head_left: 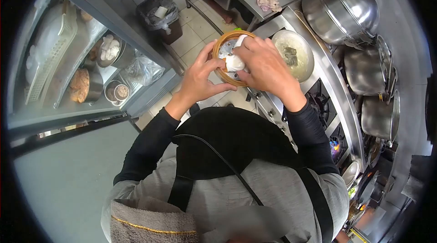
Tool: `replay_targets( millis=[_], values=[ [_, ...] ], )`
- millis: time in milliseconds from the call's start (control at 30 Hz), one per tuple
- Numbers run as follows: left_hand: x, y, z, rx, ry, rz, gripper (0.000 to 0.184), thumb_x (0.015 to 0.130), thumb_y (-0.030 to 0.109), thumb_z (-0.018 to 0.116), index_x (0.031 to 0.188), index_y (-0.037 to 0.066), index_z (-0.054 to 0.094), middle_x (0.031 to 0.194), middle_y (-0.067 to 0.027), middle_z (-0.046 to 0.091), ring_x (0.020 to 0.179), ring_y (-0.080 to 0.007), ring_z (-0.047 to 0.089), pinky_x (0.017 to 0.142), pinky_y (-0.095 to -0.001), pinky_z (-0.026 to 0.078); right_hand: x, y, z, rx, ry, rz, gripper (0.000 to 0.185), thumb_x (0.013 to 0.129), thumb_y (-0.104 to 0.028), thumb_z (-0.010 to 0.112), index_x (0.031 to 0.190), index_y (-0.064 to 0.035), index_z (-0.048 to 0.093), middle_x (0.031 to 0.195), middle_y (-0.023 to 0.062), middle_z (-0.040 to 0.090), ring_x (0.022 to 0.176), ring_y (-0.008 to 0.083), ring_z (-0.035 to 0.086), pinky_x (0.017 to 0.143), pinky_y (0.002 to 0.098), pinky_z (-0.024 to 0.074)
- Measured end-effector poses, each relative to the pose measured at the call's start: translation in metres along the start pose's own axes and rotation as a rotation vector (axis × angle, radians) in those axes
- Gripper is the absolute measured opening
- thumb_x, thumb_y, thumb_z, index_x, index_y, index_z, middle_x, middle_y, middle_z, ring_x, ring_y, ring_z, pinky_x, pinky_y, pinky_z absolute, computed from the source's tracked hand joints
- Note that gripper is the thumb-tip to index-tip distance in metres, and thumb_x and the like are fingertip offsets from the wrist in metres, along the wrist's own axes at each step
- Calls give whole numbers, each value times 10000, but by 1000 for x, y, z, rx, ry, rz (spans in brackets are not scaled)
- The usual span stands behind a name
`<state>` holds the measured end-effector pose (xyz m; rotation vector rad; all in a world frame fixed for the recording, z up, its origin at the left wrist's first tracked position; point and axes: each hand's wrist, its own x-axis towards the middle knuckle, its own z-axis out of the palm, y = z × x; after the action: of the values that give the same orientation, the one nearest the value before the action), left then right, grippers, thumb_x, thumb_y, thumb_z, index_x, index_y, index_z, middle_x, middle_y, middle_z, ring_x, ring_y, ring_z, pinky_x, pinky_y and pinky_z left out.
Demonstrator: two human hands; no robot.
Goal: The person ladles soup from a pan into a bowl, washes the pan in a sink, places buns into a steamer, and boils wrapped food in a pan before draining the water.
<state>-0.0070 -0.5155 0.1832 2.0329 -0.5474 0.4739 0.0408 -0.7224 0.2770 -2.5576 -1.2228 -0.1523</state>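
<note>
A small round bamboo steamer basket point(217, 75) is held up in front of my chest. Its inside shows a pale liner with dark dots. My left hand point(200, 72) grips the basket's left side, fingers round the outer wall and thumb over the rim. Inside the basket, my right hand point(268, 67) pinches a soft white bun-like piece point(235, 64); its exact kind is hard to make out. A bit of orange-brown shows beside it near my left thumb. My right fingers hide part of the basket's right side.
On my left an open fridge holds a pot of white pieces point(109, 49), other pots and a plastic bag point(142, 71). A lined bin point(160, 15) stands ahead. To the right are a wide pan of liquid point(300, 56), a lit burner point(335, 147) and large steel pots point(364, 72).
</note>
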Motion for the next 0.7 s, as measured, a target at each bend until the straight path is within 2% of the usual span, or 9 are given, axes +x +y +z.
replay_targets(
  millis=[167,267,367,400,500,533,700],
  values=[
    [-6,3,-1,33,-30,-41,606,563,361,970,976,99,612,1431,-244,473,1248,-407,563,995,-455,505,2,-1,8,40,9,-64,402,691,-115,758,1071,-38,653,1035,122,589,1040,308,568,923,418,438],
    [-6,-3,1,11,-28,5,605,566,368,967,975,101,609,1443,-266,435,1205,-416,589,961,-441,534,-2,7,7,232,121,-76,409,716,-87,732,1117,-38,667,1053,111,597,1041,312,572,949,425,439],
    [-7,-7,4,4,-17,54,619,568,365,967,991,105,596,1440,-267,435,1236,-433,562,972,-450,527,-8,35,-17,245,50,26,408,746,-55,697,1153,-81,690,1083,101,607,1042,311,573,962,424,440],
    [-8,-7,5,-12,-24,46,624,566,361,969,994,106,594,1443,-263,434,1246,-440,553,975,-458,525,-8,41,-24,141,6,44,386,773,-36,657,1144,-130,710,1122,92,604,1055,309,563,951,415,443],
    [-3,-5,7,-43,-59,71,624,564,367,969,987,99,596,1448,-260,432,1256,-434,549,987,-460,522,-4,48,-24,44,11,-48,411,785,21,635,1160,-134,703,1207,97,601,1095,304,572,921,390,466],
    [-2,-5,8,-45,-72,79,641,555,367,971,997,99,592,1444,-259,442,1263,-429,547,990,-463,515,-3,53,-17,44,-31,-53,402,789,-9,648,1163,-147,705,1317,105,561,1188,316,541,965,415,440],
    [-3,-8,20,-85,-105,93,671,533,350,981,1014,102,585,1443,-254,459,1285,-415,536,997,-464,504,-13,64,-12,35,-182,-10,371,792,-79,696,1163,-98,700,1480,112,456,1349,315,441,1026,489,386]
  ],
)
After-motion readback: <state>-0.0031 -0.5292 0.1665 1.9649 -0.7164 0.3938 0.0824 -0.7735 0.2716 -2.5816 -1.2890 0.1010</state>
